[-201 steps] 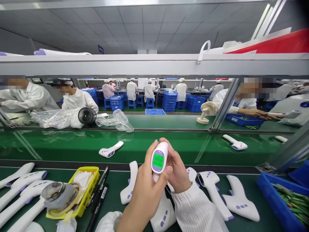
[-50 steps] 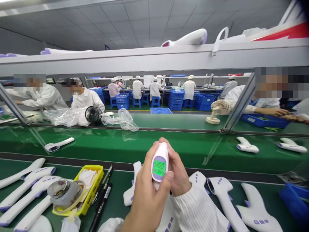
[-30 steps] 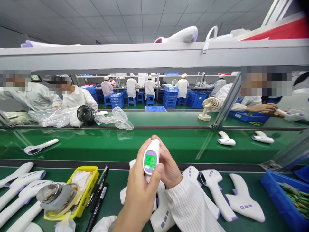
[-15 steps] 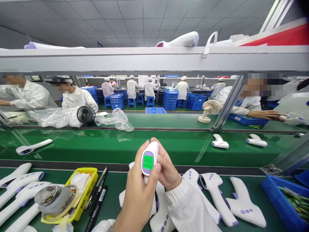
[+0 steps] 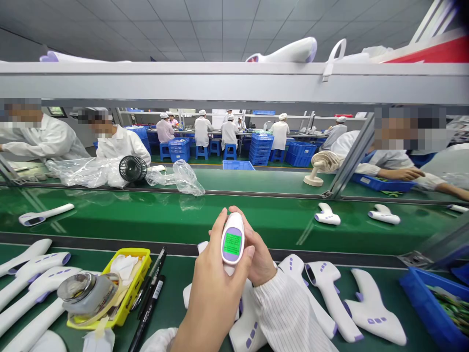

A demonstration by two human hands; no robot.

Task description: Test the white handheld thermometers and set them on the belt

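Thermometer [image 5: 233,238] in both hands, held upright above the near edge of the workbench [image 5: 176,293], its green screen [image 5: 232,243] lit and facing the camera. The left hand [image 5: 214,288] is closed around the grip from below, thumb resting just beside the screen's lower corner. The right hand [image 5: 258,254] wraps the back and far side, fingers curled over the top of the head.

Judging by the lit display, the unit is powered on and being checked; the digits are too small to read, so I cannot tell whether the reading has been taken. Many identical white units lie on the bench: a row at the left [image 5: 29,283] and several at the right [image 5: 330,298], more under the wrists. Which of these are checked and which are waiting cannot be told from how they lie.

Near the left forearm sit a yellow tray [image 5: 137,283] with cloth and a tape roll [image 5: 88,293], and black pens [image 5: 150,298] beside it. On the green belt [image 5: 183,220] beyond, single units [image 5: 327,215] lie well apart.
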